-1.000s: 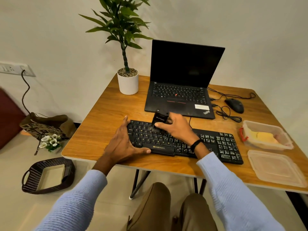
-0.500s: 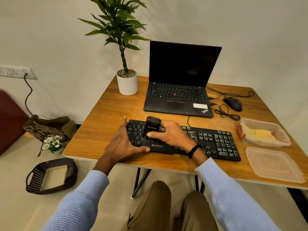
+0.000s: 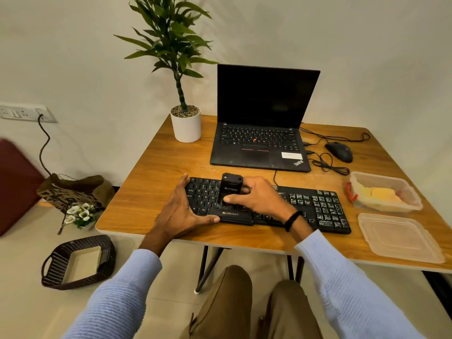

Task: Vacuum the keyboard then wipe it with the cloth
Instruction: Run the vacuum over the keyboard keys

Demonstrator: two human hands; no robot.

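Note:
A black keyboard (image 3: 315,209) lies across the front of the wooden table (image 3: 151,177). My right hand (image 3: 259,199) grips a small black handheld vacuum (image 3: 231,185), which stands upright on the keys of the keyboard's left half. My left hand (image 3: 182,211) holds the keyboard's left end, fingers along the far edge and thumb along the front edge. A yellow cloth (image 3: 384,194) lies inside an open plastic container (image 3: 413,204) to the right of the keyboard.
Behind the keyboard stand an open black laptop (image 3: 261,123), a potted plant (image 3: 184,118) and a wired mouse (image 3: 338,151). The container's lid (image 3: 398,237) lies at the front right. A dark basket (image 3: 78,263) and a bag (image 3: 71,189) sit on the floor at left.
My right hand has slid the vacuum leftward along the keyboard and toward its front rows. My left hand has stayed on the keyboard's left end.

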